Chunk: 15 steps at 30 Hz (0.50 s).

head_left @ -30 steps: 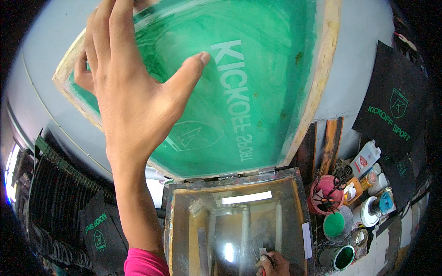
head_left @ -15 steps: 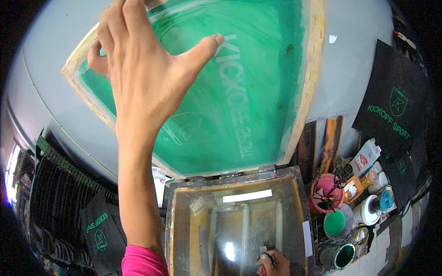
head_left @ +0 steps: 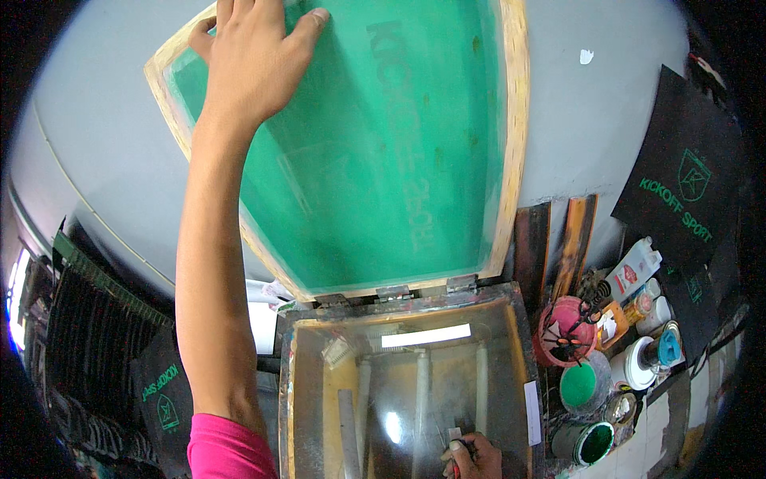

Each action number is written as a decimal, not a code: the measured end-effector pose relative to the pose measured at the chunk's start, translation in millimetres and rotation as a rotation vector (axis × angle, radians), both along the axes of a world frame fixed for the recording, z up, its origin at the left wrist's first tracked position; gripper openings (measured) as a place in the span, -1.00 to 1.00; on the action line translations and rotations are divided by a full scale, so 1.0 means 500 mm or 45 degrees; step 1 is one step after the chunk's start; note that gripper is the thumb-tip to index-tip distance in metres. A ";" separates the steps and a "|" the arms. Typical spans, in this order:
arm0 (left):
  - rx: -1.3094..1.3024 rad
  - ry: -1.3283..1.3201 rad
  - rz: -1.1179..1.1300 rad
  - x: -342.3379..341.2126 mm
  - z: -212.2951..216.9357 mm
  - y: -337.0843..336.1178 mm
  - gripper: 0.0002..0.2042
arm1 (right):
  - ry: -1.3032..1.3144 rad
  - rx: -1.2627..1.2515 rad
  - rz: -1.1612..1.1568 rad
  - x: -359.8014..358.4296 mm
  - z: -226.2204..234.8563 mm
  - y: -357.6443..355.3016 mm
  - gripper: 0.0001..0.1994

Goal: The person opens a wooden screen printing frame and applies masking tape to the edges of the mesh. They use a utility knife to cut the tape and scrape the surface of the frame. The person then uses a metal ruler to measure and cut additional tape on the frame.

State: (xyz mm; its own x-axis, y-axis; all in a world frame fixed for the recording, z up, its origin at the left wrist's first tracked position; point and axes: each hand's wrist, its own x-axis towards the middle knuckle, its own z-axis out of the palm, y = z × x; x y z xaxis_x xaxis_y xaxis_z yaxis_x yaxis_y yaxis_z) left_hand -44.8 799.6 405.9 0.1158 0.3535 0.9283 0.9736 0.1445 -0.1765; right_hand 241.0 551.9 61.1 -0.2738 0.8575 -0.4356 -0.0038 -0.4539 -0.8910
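A screen-printing frame (head_left: 517, 104) of pale wood, with green mesh bearing faint lettering, is tilted up on hinges (head_left: 392, 294). My left hand (head_left: 257, 68) reaches to its upper left part, thumb and fingers spread against it. The upper picture edge cuts off some fingertips. Below the hinges lies a glass-topped box (head_left: 523, 335) with pale tubes showing under the glass. Over the glass, at the lower edge, my right hand (head_left: 479, 457) is closed round a small tool (head_left: 456, 469) with a red part, mostly hidden by the fingers. A white strip (head_left: 427, 335) lies on the glass.
To the right stand a pink bowl (head_left: 550, 351), green ink pots (head_left: 594, 444), a white jug (head_left: 634, 266) and white tubs. Wooden boards (head_left: 576, 239) lean on the grey wall. Black printed sheets (head_left: 674, 168) hang at right; dark stacked sheets (head_left: 104, 295) fill the left.
The screen frame has swung farther back toward the wall. My left hand has moved up and away with it, arm more outstretched. My right hand stays over the glass.
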 end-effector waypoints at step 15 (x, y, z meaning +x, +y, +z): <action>0.003 -0.030 0.033 0.005 -0.005 -0.001 -0.40 | 0.028 -0.009 0.063 0.006 -0.010 0.000 -0.80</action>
